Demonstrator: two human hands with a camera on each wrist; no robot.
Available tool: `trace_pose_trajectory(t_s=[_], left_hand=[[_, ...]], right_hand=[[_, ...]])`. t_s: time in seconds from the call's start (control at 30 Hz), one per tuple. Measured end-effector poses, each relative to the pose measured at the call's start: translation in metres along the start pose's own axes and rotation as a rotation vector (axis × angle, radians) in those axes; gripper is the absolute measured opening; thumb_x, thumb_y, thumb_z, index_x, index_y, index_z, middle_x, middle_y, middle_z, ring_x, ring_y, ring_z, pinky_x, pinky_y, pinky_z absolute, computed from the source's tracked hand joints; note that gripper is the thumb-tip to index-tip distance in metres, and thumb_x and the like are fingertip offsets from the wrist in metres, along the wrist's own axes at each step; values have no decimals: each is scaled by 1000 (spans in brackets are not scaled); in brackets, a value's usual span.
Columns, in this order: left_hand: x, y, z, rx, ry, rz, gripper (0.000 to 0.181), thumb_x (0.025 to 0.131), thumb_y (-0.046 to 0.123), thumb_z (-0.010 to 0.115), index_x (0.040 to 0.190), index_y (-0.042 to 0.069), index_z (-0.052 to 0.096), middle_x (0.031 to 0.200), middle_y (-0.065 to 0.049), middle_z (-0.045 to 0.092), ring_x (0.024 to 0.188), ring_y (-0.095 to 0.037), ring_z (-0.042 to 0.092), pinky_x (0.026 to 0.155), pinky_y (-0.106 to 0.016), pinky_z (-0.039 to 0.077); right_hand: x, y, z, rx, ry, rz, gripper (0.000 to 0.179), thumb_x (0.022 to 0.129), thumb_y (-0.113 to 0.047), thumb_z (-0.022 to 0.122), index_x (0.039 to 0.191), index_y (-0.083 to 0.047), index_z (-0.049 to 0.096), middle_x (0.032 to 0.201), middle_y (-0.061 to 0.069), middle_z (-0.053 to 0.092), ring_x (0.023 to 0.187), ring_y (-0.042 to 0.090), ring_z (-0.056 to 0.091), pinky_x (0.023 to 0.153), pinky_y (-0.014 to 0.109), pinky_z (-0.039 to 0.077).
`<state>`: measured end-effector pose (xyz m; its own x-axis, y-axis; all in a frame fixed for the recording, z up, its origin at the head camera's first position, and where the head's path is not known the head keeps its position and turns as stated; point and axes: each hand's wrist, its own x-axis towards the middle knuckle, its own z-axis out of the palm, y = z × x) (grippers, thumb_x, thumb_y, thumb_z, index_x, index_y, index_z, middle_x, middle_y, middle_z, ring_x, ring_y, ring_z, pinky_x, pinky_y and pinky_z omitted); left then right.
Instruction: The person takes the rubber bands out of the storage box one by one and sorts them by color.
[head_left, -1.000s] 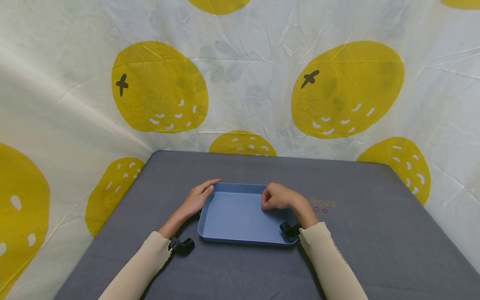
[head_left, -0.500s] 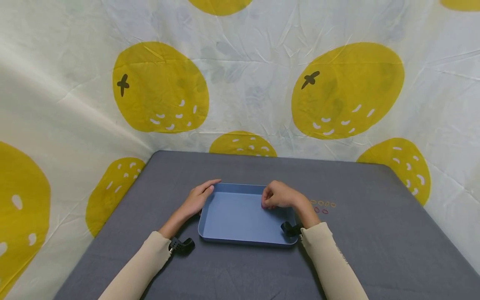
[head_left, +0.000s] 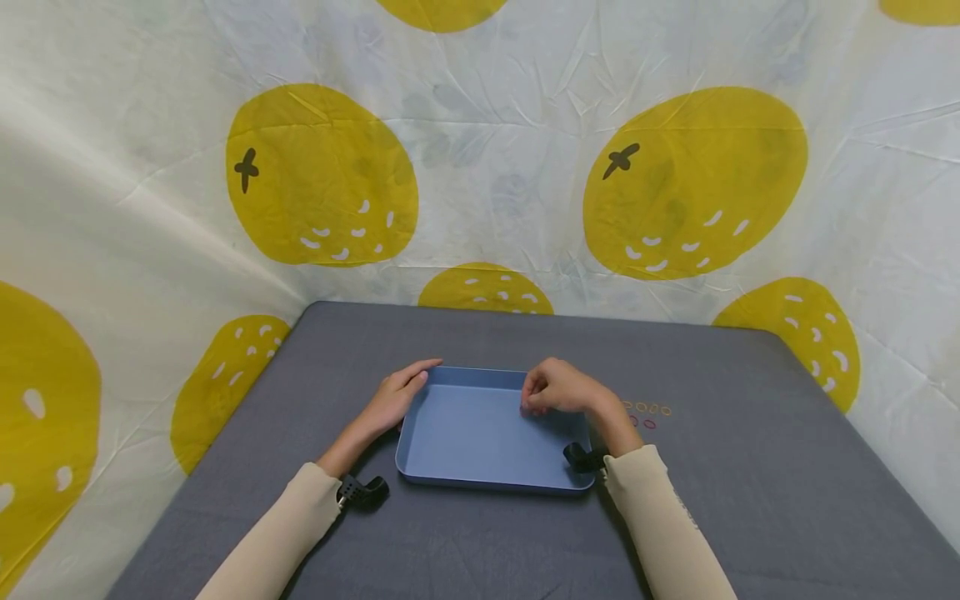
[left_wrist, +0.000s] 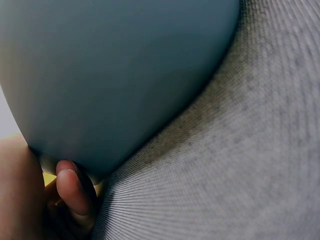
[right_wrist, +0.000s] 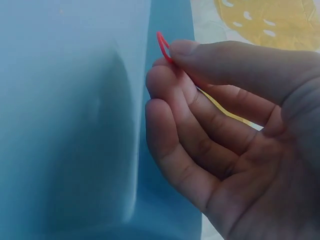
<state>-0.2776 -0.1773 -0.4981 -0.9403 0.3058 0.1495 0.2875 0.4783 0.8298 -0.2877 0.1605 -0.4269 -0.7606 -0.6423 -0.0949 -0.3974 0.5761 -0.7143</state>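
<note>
A shallow blue tray point(head_left: 472, 442) lies on the grey tabletop. My left hand point(head_left: 392, 402) grips its left side near the far corner; in the left wrist view the fingertips point(left_wrist: 72, 192) curl beneath the tray wall. Over the tray's right part, my right hand point(head_left: 561, 388) pinches a small red rubber band point(right_wrist: 160, 46) between thumb and index finger, with the loop sticking up past the fingertips. The other fingers of that hand are bent in. From the head view this band is hardly visible.
Right of the tray, several yellow-orange rubber bands point(head_left: 641, 407) lie in a row, with red ones point(head_left: 649, 424) just below, partly hidden by the right wrist. A white curtain with yellow fruit prints point(head_left: 495, 208) hangs behind the grey table point(head_left: 750, 500).
My right hand has risen very slightly above the tray, still pinching the red band. The left hand and the tray have stayed put.
</note>
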Motion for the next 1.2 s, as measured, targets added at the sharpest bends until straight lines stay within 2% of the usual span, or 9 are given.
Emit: trace_pose_trajectory(t_s=[0.27,0.77,0.9,1.03,1.2], left_hand=[[-2,0,-1,-6,6,-6,41,113,32,41,151,25,54,157,-7,52,148,-33,45,118,-60,36],[-1,-1,-1,0,13,-3,41,113,34,41,151,26,55,156,-7,53,146,-32,48,116,-59,38],[-1,0,-1,14,8,2,42,113,35,40,151,26,55,156,-7,54,137,-32,55,103,-55,48],[0,0,-1,22,6,6,42,114,35,40,152,26,54,155,-7,54,128,-31,59,93,-48,50],[0,0,-1,13,1,7,42,114,32,40,152,25,54,157,-7,53,137,-32,54,107,-54,45]], right_hand=[[-2,-3,-5,11,17,9,10,94,-5,72,87,-1,76,80,7,73,68,19,65,65,30,55],[-5,-7,-9,18,49,-5,8,95,-7,73,89,-3,77,79,4,73,68,16,61,66,32,52],[-9,-10,-11,28,61,-3,10,96,-8,72,91,-1,77,80,7,73,70,19,61,67,33,50],[-13,-12,-14,33,74,-5,11,97,-8,71,94,2,76,81,9,72,73,28,62,67,33,49],[-16,-13,-19,39,82,-6,13,97,-8,71,95,4,76,80,9,72,76,35,63,66,33,48]])
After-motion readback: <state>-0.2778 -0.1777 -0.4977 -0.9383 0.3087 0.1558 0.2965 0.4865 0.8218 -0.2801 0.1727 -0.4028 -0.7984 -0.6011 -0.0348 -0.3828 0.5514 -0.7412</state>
